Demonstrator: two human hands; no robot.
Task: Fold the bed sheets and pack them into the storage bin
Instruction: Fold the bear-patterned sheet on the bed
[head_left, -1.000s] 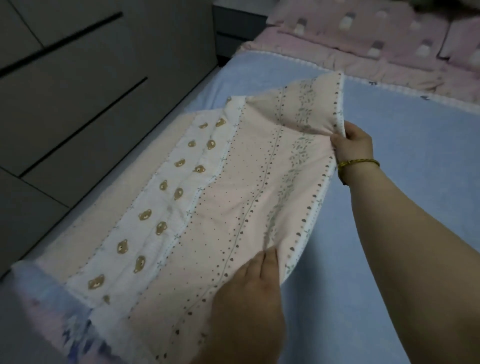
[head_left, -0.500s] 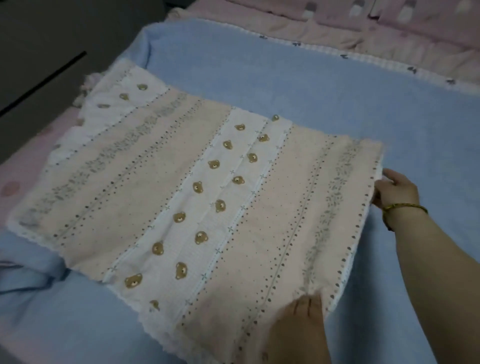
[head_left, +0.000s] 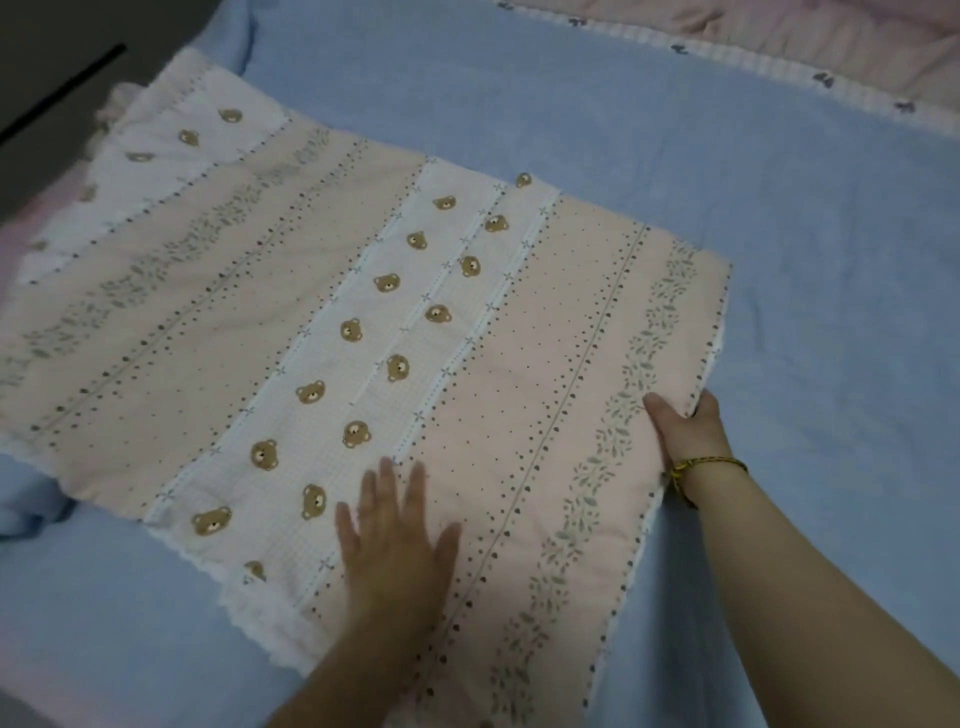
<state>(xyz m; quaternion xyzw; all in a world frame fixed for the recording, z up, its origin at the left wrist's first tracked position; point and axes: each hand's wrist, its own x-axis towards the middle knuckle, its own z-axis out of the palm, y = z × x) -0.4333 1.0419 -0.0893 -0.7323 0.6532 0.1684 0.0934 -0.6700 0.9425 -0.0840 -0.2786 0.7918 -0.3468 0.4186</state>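
Blue bedspread (head_left: 675, 156) under bear-print sheet (head_left: 311, 291)

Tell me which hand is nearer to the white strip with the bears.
Left. The left hand lies flat on the sheet at the right border of the bear strip; the right hand grips the sheet's right edge, a pink band away.

Pink quilted fabric cover (head_left: 810, 31): located at the far right corner. Dark grey cabinet front (head_left: 47, 26) with black groove: located far left.

Open blue cover (head_left: 831, 312) right of sheet (head_left: 519, 389)
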